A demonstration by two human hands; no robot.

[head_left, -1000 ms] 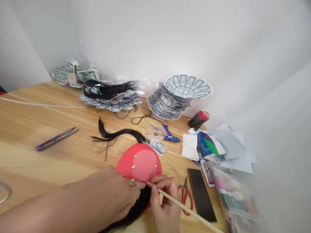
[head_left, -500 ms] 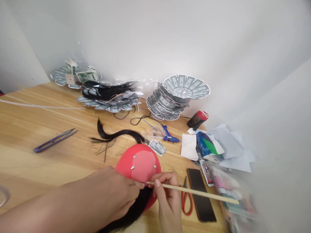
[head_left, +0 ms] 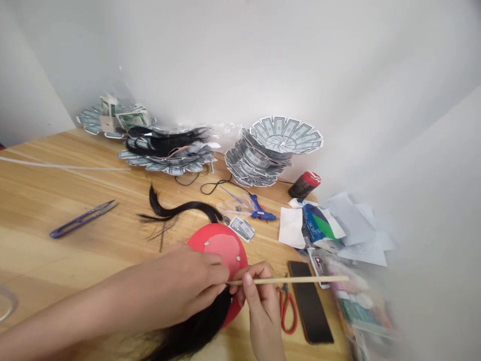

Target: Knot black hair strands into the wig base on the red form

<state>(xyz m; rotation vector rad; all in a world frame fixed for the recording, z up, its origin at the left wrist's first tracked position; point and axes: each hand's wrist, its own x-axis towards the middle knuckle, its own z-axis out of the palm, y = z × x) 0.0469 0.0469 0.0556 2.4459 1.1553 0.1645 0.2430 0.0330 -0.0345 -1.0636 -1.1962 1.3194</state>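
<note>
A red rounded form (head_left: 216, 240) with a paler pink patch and small silver studs is at the lower centre. Black hair (head_left: 195, 331) hangs from its near side down to the wooden table. My left hand (head_left: 195, 281) lies over the form's left side, fingers bent and pressed together where the hair meets it; what they pinch is too small to tell. In my right hand (head_left: 261, 301) a thin wooden stick (head_left: 300, 280) is pinched between thumb and fingers, its left tip at the left fingertips and its other end pointing right.
Purple snips (head_left: 82, 219) lie at the left, a loose black hair strand (head_left: 180, 206) behind the form. Red-handled scissors (head_left: 288, 311) and a phone (head_left: 311, 306) are at the right. Farther back are a blue glue gun (head_left: 261, 209) and stacked banknote-pattern paper bowls (head_left: 259, 155).
The stick has swung from sloping down rightward to nearly level. My left hand has shifted slightly up and right, covering more of the red form. More of the hair shows below it.
</note>
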